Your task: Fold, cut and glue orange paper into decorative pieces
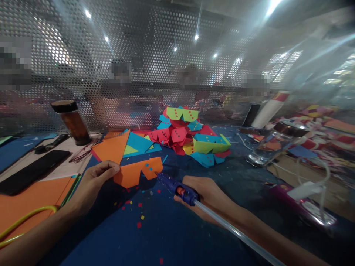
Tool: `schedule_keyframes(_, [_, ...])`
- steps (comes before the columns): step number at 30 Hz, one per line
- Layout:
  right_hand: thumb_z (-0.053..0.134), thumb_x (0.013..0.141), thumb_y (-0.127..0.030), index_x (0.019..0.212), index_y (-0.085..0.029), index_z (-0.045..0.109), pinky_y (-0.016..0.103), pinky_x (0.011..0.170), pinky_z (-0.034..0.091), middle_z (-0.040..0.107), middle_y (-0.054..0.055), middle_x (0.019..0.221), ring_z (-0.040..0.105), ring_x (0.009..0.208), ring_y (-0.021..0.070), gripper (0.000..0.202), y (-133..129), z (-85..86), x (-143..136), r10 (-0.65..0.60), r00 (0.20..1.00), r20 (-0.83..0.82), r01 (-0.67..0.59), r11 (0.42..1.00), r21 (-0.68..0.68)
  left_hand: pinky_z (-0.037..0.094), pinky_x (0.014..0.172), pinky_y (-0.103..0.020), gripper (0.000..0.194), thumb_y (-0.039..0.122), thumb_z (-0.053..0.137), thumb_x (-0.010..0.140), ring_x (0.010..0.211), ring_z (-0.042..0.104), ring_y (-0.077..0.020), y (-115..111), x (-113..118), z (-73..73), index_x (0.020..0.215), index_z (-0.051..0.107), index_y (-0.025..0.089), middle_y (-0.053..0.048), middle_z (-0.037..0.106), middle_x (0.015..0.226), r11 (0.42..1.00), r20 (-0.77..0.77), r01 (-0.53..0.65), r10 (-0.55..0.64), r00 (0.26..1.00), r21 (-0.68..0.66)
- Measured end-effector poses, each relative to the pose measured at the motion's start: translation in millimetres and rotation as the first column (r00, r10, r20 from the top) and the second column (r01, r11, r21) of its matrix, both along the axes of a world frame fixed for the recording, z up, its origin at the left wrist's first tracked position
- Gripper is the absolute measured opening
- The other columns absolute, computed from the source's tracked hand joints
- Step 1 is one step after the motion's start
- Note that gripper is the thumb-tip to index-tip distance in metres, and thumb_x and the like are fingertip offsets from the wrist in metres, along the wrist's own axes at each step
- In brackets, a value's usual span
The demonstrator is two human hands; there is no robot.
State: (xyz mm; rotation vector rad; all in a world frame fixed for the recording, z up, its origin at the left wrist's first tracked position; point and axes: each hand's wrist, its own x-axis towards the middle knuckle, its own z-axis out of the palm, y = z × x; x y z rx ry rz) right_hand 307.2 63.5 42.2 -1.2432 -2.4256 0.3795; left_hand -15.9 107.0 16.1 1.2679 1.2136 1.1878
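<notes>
My left hand (101, 179) pinches the left end of an orange paper piece (135, 171), which has a notch in its lower edge and small blue squares on its right half. Wrapped in my right hand (205, 194) is a purple glue gun (177, 188) with a long clear glue stick out of its back. The gun's tip points at the right end of the orange piece, by its lower edge. Small red, yellow and blue paper squares (139, 204) lie scattered below it on the blue table (119, 236).
Behind my hands rises a pile of colourful folded paper pieces (179, 135). At left are a brown jar (72, 123), a black phone (33, 171) and orange sheets (36, 195). A glass jar (273, 144) and a purple device (305, 207) with a white cable stand right.
</notes>
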Motion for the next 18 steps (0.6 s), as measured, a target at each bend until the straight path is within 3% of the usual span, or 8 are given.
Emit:
schedule_keyframes(12, [0.064,0.087,-0.025,0.071,-0.019,0.044,0.022,0.053,0.024,0.046,-0.006,0.065,0.041,0.055,0.0068,0.026,0.4,-2.5,0.7,-0.014,1.000,0.020,0.013,1.000,0.008,0.039,0.058,-0.019,0.028,0.046,0.077,0.073,0.067,0.046,-0.0123,0.6,-1.0,-2.2,0.073,0.066,0.020,0.003,0.054,0.072,1.000,0.011,-0.004,0.004,1.000,0.003])
schedule_keyframes(18, [0.056,0.094,-0.036,0.068,-0.019,0.043,0.022,0.051,0.024,0.044,-0.006,0.065,0.037,0.054,0.0071,0.034,-2.2,3.7,-2.0,-0.041,0.999,-0.017,0.040,0.998,-0.048,0.038,0.058,-0.017,0.029,0.047,0.078,0.074,0.067,0.045,-0.0114,1.1,-0.6,-0.7,0.072,0.066,0.020,0.003,0.054,0.070,1.000,0.011,-0.005,0.005,1.000,0.000])
